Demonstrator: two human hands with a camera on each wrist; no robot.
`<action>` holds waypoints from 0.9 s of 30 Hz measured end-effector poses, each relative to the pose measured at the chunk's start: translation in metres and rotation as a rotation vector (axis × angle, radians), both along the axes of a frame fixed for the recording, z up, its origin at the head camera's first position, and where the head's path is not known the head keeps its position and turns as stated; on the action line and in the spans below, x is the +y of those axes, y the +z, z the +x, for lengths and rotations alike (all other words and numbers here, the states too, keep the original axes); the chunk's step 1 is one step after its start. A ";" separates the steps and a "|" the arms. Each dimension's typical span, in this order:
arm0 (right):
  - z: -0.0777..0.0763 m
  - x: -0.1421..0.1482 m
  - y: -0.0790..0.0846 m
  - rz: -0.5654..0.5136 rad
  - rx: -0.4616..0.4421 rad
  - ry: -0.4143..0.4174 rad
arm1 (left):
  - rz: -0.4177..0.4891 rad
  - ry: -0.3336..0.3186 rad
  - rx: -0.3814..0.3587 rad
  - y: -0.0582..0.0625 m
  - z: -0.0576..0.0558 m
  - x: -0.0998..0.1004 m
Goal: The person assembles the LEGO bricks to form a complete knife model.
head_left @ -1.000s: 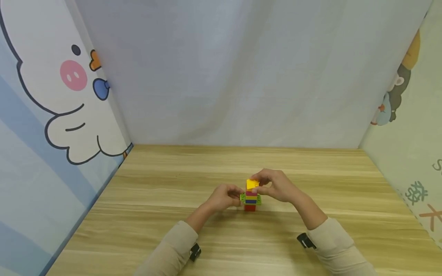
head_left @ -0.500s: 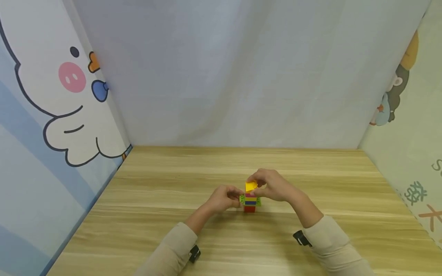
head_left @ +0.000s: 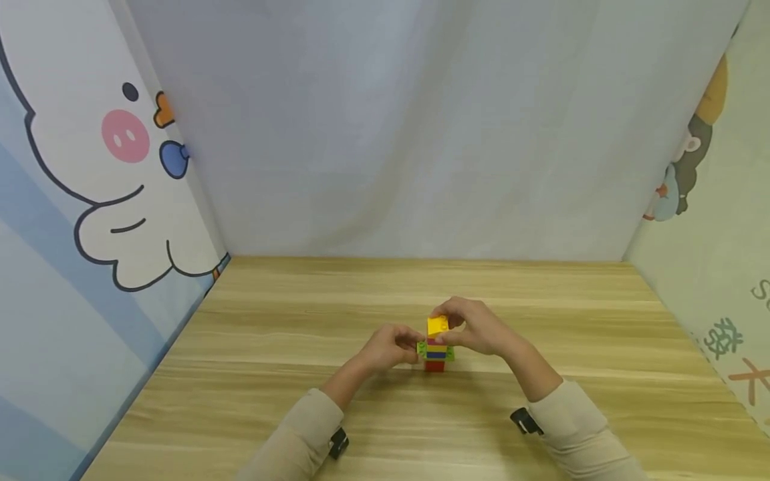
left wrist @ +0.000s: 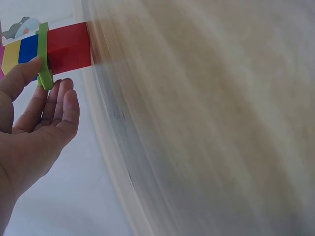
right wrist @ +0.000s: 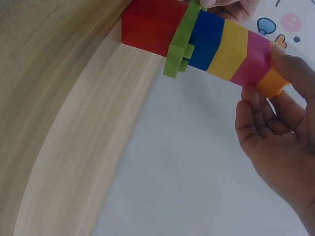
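Observation:
A tower of toy bricks stands upright on the wooden table. From the bottom come a red brick, a wider green plate, then blue, yellow and magenta bricks. An orange-yellow brick with a sloped face tops it, in line with the magenta one. My left hand pinches the left end of the green plate between thumb and fingers. From the right, my right hand pinches the orange-yellow brick, thumb on the near side.
A grey-white curtain hangs behind the table's far edge. Cartoon-printed sheets flank it, with a white bird figure on the left. Dark wrist devices sit at both beige cuffs.
My right hand has shifted slightly left with the orange-yellow brick, which now sits straighter over the tower. The left hand keeps its place at the green plate.

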State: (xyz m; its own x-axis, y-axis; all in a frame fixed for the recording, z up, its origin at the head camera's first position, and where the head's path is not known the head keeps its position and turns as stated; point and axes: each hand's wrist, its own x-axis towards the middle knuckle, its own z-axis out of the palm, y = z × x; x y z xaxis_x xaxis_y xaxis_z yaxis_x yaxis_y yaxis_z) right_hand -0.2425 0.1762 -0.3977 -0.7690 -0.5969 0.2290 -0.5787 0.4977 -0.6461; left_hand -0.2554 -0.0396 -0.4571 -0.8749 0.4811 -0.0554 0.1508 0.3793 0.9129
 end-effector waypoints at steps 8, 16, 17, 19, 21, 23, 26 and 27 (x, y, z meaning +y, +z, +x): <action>0.001 -0.001 0.000 0.004 0.041 -0.001 | -0.009 -0.001 0.004 0.001 -0.001 -0.001; -0.003 0.002 -0.005 -0.043 -0.029 -0.043 | -0.006 -0.005 0.005 0.000 -0.001 -0.001; -0.005 0.002 -0.006 -0.052 -0.048 -0.053 | -0.004 -0.005 0.008 0.000 -0.001 -0.001; -0.008 0.002 -0.008 -0.074 -0.079 -0.068 | 0.000 -0.003 0.012 0.000 -0.001 -0.001; -0.010 0.003 -0.009 -0.093 -0.098 -0.072 | 0.001 0.002 0.013 -0.001 -0.001 -0.001; -0.012 0.003 -0.011 -0.108 -0.099 -0.078 | 0.000 0.009 0.015 -0.002 -0.001 -0.001; -0.013 0.002 -0.013 -0.127 -0.086 -0.098 | 0.003 0.024 0.010 -0.002 0.000 -0.001; -0.014 0.001 -0.013 -0.137 -0.088 -0.108 | 0.007 0.031 0.006 -0.002 0.000 -0.001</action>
State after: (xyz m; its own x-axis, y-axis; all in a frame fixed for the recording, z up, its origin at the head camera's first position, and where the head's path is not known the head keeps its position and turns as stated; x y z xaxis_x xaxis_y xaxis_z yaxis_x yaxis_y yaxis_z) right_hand -0.2562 0.1773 -0.4107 -0.8473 -0.4779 0.2315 -0.4651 0.4576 -0.7578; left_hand -0.2553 -0.0408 -0.4589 -0.8896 0.4545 -0.0464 0.1451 0.3774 0.9146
